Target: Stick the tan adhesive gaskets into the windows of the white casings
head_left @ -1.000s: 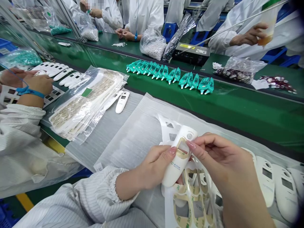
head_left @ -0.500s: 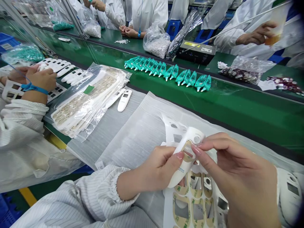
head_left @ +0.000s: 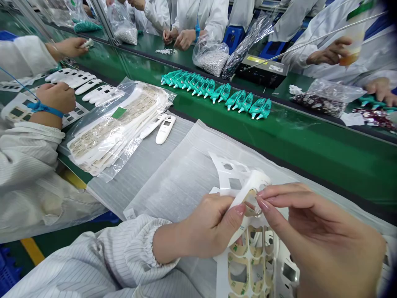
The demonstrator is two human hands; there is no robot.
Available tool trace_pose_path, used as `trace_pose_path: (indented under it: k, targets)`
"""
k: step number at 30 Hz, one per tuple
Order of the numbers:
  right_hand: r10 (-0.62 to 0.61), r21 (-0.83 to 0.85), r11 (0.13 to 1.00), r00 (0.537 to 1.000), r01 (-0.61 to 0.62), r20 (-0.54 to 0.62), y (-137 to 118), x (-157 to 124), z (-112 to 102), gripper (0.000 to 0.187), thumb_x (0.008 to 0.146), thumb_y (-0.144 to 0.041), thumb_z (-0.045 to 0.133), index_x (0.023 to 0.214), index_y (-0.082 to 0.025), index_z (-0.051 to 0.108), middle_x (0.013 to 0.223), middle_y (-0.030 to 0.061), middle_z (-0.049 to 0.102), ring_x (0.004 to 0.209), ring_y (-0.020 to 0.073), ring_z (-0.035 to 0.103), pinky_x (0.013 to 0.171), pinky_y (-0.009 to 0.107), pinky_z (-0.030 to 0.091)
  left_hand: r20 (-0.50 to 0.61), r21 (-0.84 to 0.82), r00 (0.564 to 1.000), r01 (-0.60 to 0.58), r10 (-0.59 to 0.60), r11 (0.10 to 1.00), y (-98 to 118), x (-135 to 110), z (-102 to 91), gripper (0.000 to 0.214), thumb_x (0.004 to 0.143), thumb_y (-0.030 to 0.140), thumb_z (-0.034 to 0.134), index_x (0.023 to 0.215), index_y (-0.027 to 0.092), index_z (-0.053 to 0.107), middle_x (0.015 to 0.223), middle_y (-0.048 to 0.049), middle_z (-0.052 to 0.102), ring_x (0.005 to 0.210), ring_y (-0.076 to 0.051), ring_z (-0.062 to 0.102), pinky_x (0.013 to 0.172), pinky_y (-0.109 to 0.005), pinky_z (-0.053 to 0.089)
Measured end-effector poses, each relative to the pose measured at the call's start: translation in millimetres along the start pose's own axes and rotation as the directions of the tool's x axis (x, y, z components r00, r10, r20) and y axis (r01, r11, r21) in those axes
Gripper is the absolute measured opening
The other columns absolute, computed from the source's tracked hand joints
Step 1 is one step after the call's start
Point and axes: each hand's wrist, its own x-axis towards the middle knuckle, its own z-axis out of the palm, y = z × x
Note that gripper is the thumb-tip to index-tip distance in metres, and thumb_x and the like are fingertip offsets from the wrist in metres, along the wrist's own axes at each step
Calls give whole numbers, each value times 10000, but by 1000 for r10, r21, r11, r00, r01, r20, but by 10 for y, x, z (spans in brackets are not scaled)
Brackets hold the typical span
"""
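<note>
My left hand (head_left: pixel 211 225) grips a white plastic thermometer cover (head_left: pixel 252 187), tilted with its round end up and to the right. My right hand (head_left: pixel 313 231) pinches at the cover's window, fingertips pressed on a tan adhesive ring there. Under both hands lies a white sheet of tan adhesive rings (head_left: pixel 248 265), several of them peeled out. All this sits above a white foam sheet (head_left: pixel 182 174).
A bag of adhesive sheets (head_left: pixel 118 124) and a lone white cover (head_left: pixel 165 128) lie to the left. Teal parts (head_left: pixel 214 91) line the green belt (head_left: pixel 310 140). A neighbour's hand (head_left: pixel 54 99) works on the left; other people sit across the belt.
The cover has tilted further over and dropped lower between my hands, and my right fingertips have closed onto its window. The view has shifted left; the neighbour's other hand reaches up to the far belt.
</note>
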Motion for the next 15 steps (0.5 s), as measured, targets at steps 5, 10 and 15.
trace_pose_path:
  k: [5, 10, 15]
  targets:
    - [1, 40, 999, 1000, -2, 15, 7, -10, -27, 189, 754, -53, 719, 799, -233, 683, 811, 23, 685, 802, 188, 638, 699, 340, 535, 4, 30, 1000, 14, -14, 999, 19, -5, -2, 437, 998, 410, 299, 790, 129, 561, 605, -47, 576, 545, -137, 552, 541, -235, 421]
    - [18, 69, 997, 999, -20, 29, 33, 3, -37, 213, 759, -44, 715, 814, -248, 687, 813, 17, 689, 813, 187, 633, 725, 347, 543, 7, 13, 999, 42, -42, 999, 19, -4, -10, 438, 997, 411, 301, 766, 133, 549, 606, -53, 585, 541, -137, 559, 528, -229, 411]
    - [13, 93, 996, 998, -18, 54, 54, 31, -48, 230, 754, -31, 718, 810, -252, 688, 815, 2, 683, 809, 163, 627, 726, 307, 543, 19, 7, 999, 42, -42, 999, 34, -6, -8, 468, 996, 427, 300, 803, 114, 590, 605, -54, 591, 516, -129, 550, 498, -229, 390]
